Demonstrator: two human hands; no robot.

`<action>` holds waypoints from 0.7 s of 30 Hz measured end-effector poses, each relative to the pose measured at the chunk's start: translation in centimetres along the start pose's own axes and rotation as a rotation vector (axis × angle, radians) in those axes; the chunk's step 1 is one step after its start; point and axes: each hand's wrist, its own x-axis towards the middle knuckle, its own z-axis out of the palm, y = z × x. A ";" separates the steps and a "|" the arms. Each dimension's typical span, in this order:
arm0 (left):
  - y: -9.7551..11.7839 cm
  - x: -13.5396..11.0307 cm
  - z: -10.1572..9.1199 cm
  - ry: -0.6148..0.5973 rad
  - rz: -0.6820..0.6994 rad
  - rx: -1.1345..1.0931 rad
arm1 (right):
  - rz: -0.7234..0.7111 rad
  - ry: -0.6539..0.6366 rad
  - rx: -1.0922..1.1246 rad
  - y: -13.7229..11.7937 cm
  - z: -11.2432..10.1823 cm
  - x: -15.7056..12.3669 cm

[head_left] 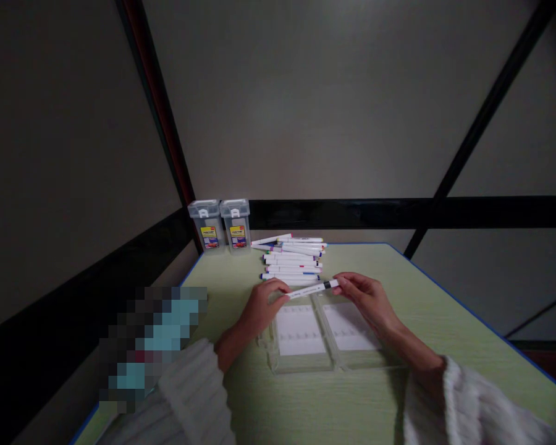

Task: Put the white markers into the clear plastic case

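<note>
A white marker pen (pixel 309 290) with a black band is held level between both hands, above the far edge of an opened clear plastic case (pixel 301 364). My left hand (pixel 261 304) pinches its left end, and my right hand (pixel 364 298) pinches the right end. White inserts (pixel 300 327) lie in the two halves of the case, under and between my forearms. Just beyond the held pen is a pile of white marker pens (pixel 293 259) with coloured ends, lying mostly sideways.
Two clear lidded boxes (pixel 235 225) with yellow labels stand at the back left of the pale green table (pixel 449 321). A pixelated blurred patch (pixel 167 334) covers something at the left edge. Walls with dark trim (pixel 343 214) rise behind and on the left.
</note>
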 end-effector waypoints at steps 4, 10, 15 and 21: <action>0.8 -0.2 0.0 -0.109 -0.114 -0.056 | -0.003 -0.018 0.022 -0.5 0.3 -0.2; 2.2 -0.5 0.3 -0.224 -0.237 -0.214 | -0.005 -0.059 0.023 -1.6 0.8 -0.6; 3.5 -0.9 0.6 -0.308 -0.316 -0.348 | -0.003 -0.095 0.008 -2.6 1.3 -1.2; 4.7 -1.4 0.8 -0.342 -0.373 -0.416 | 0.034 -0.195 0.041 -2.8 1.5 -1.8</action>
